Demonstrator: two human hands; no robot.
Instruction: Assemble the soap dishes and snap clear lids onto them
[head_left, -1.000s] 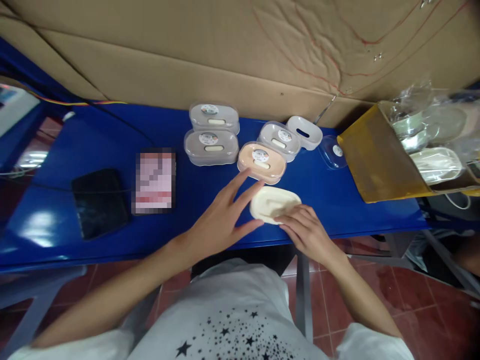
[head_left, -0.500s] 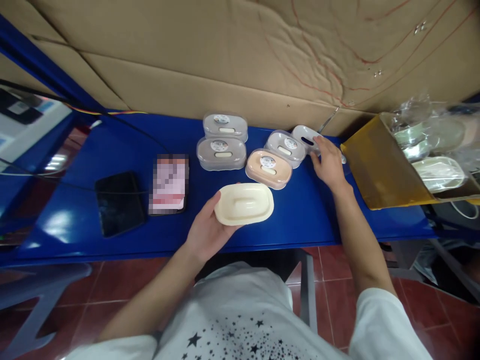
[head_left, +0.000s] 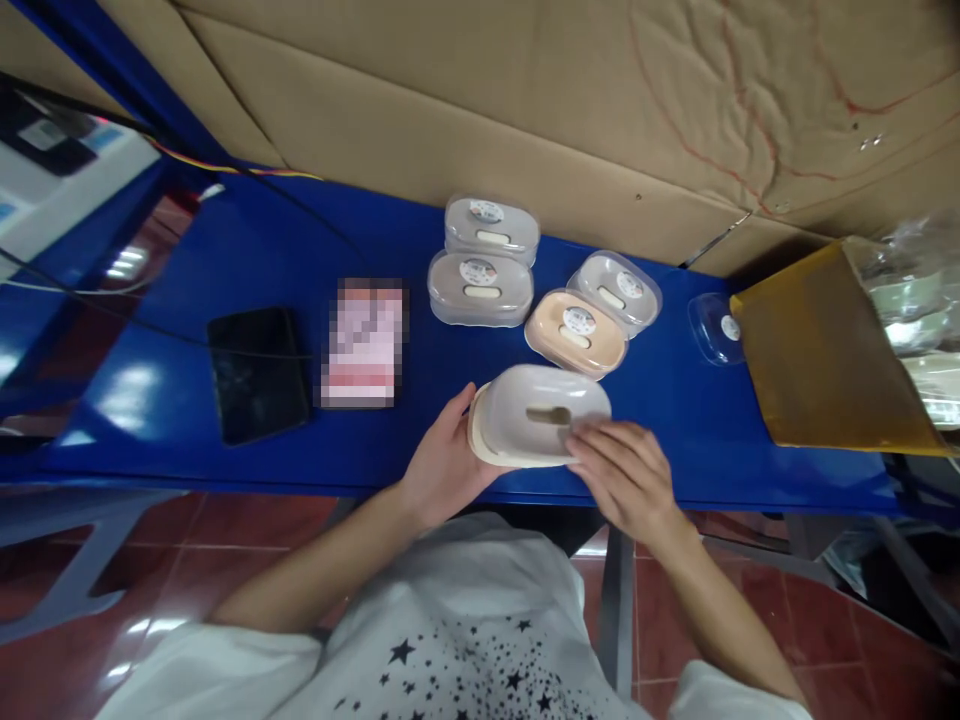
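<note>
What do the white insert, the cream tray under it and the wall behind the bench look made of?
White insert: likely moulded plastic, semi-gloss, with a soft sheen and a cut slot. Cream tray: probably plastic too, matte. Wall: creased brown corrugated cardboard, dull.

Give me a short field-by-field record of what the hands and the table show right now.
left hand: holds the cream tray at its left end
right hand: fingers rest on the white insert seated in that tray
finished soap boxes: four, lidded, behind the hands
loose clear lid: near the yellow bin
table: blue, also bears a black phone
</note>
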